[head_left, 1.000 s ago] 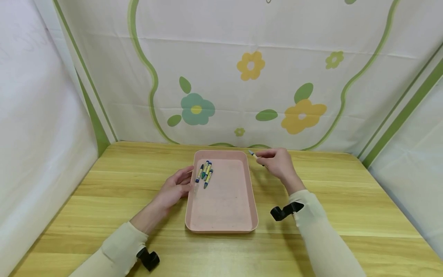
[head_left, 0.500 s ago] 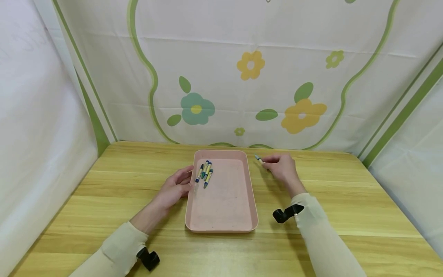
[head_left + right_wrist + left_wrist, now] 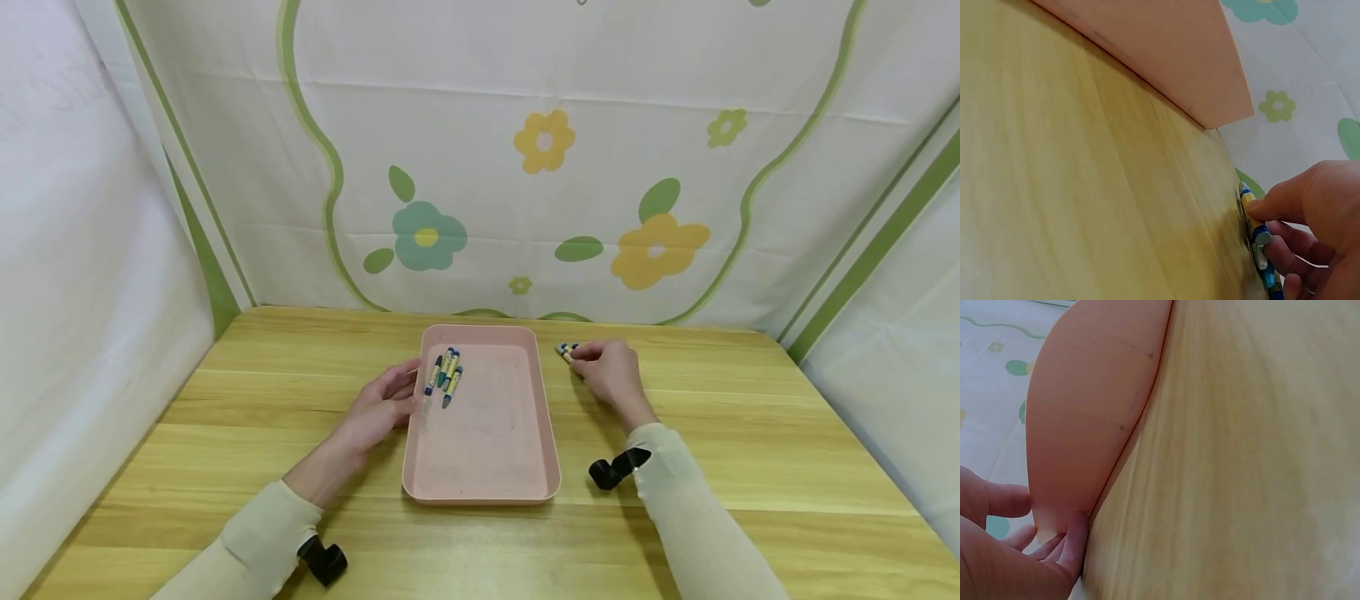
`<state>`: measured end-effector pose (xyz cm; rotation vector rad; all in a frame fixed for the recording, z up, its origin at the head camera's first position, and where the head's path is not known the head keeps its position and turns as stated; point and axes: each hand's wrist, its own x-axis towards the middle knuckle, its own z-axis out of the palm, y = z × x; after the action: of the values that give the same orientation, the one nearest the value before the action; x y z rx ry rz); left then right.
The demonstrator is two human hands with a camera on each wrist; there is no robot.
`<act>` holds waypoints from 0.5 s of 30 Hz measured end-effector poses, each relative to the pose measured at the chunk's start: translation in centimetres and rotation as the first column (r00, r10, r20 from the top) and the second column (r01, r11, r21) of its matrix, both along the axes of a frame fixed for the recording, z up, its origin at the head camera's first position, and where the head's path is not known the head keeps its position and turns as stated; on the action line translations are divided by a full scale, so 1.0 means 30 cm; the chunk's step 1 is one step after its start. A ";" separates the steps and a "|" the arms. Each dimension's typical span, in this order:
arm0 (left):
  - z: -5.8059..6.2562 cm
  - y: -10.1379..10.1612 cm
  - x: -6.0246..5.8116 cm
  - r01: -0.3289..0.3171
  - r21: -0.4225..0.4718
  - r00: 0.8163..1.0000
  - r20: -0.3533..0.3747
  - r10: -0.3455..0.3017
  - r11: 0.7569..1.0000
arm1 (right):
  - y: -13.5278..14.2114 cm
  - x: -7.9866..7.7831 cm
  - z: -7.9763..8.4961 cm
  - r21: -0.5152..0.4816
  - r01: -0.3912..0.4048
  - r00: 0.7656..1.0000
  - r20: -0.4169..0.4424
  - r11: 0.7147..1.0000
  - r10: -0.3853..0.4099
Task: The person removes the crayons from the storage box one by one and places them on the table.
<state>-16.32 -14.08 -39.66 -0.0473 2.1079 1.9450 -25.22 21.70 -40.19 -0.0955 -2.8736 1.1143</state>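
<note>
Beyond the tray's right side, my right hand (image 3: 611, 375) pinches a crayon (image 3: 1254, 215) low over the table. In the right wrist view its wrapper is yellow with blue bands, and the thumb lies on it. Other crayon ends, one whitish and one teal (image 3: 1269, 275), show just below it by the fingers. My left hand (image 3: 378, 407) rests against the left outer wall of a pink tray (image 3: 487, 450), its fingers touching the wall (image 3: 1094, 412). Several crayons (image 3: 446, 373) in blue and green shades lie bunched inside the tray's upper left.
The tray stands on a wood-grain table (image 3: 480, 550). Behind it hangs a white curtain (image 3: 480, 167) with printed flowers, and more white cloth closes off both sides. A black camera mount (image 3: 618, 468) sits on the right wrist, another (image 3: 322, 560) on the left.
My right hand has moved slightly right and down with its crayon, from beside the tray's far right corner to the table by other crayons. My left hand and the tray have stayed put.
</note>
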 end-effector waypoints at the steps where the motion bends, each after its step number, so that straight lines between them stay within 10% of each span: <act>1: 0.001 0.000 0.000 -0.001 -0.001 1.000 0.001 0.001 1.000 | -0.001 0.000 -0.001 0.006 -0.001 1.000 -0.002 1.000 0.001; 15: 0.000 -0.002 -0.002 -0.001 -0.002 1.000 0.003 0.001 1.000 | -0.005 0.001 -0.001 0.059 -0.029 0.999 -0.026 0.998 0.031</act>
<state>-16.37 -14.13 -39.66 -0.0513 2.1082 1.9422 -25.20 21.54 -40.21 -0.0344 -2.8900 1.0270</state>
